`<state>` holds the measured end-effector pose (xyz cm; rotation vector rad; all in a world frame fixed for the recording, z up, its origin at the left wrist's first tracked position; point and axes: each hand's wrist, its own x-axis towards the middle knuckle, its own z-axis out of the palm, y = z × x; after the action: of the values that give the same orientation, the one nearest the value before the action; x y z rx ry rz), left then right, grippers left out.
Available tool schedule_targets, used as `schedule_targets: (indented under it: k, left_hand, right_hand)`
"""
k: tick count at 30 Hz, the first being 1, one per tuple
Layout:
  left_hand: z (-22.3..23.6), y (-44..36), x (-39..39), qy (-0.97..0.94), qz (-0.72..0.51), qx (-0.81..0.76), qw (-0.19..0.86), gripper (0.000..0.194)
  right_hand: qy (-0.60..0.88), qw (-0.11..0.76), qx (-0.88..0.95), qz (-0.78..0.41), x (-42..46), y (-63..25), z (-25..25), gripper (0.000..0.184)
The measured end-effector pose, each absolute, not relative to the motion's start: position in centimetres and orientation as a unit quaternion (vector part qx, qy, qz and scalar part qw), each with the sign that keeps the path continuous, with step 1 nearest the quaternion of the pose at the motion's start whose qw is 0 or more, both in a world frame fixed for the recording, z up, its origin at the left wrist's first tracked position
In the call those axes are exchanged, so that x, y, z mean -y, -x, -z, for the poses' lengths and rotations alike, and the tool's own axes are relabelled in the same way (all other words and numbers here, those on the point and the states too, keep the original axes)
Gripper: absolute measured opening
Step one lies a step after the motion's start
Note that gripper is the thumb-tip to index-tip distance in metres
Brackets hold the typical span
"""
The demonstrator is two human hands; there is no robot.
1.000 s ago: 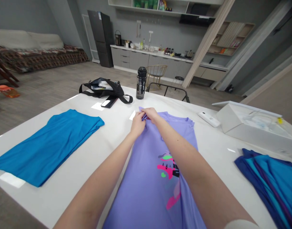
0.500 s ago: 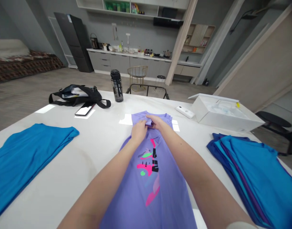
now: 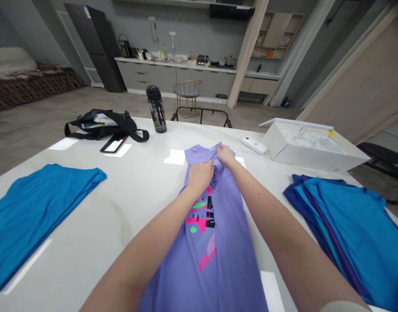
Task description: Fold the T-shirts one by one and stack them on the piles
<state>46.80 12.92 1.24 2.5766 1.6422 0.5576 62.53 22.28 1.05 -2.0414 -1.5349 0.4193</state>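
Note:
A lilac T-shirt (image 3: 229, 255) with a pink, green and black print lies lengthwise on the white table (image 3: 134, 182), gathered and narrowed at its top end. My left hand (image 3: 200, 177) and my right hand (image 3: 225, 156) both pinch the bunched fabric near the collar, close together. My forearms cover much of the shirt's sides. A folded teal-blue shirt (image 3: 33, 212) lies to the left, and a stack of blue garments (image 3: 341, 216) lies to the right.
A black bag (image 3: 104, 125), a phone (image 3: 113, 146) and a dark water bottle (image 3: 156, 109) stand at the table's far side. A white remote (image 3: 254, 145) and an open white box (image 3: 309, 147) are at the far right. Chairs and kitchen cabinets stand beyond the table.
The shirt's top has been gathered narrower, with its sides drawn inward. My hands have moved slightly further along the table. The view has shifted slightly compared with a moment ago.

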Motion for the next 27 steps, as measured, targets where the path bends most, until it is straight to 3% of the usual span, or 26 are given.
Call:
schedule_targets:
  k: [4, 9, 14, 17, 24, 27]
  left_hand:
    - [0.2, -47.7, -11.4, -0.860, -0.157, -0.485, 0.033, 0.034]
    - [0.8, -45.8, -9.0, -0.853, -0.165, -0.494, -0.021, 0.037]
    - [0.5, -43.0, -7.0, -0.810, -0.131, -0.572, 0.010, 0.038]
    - [0.3, -41.7, -5.7, -0.793, -0.119, -0.597, 0.025, 0.034]
    - [-0.8, -39.0, -2.0, -0.771, -0.063, -0.627, 0.096, 0.025]
    - [-1.4, -38.3, 0.4, -0.776, -0.084, -0.616, 0.102, 0.021]
  right_hand:
    - [0.772, 0.217, 0.582, -0.134, -20.7, -63.9, -0.1, 0.032]
    - [0.799, 0.125, 0.587, -0.048, -18.5, -63.9, 0.2, 0.040]
    - [0.747, 0.185, 0.636, 0.058, -14.7, -61.1, -0.3, 0.043]
    - [0.681, 0.176, 0.711, 0.008, -11.5, -58.7, 0.4, 0.037]
    - [0.677, 0.129, 0.722, -0.063, -7.6, -56.6, 1.5, 0.043]
    - [0.670, 0.178, 0.719, -0.041, -6.1, -56.2, 0.4, 0.040]
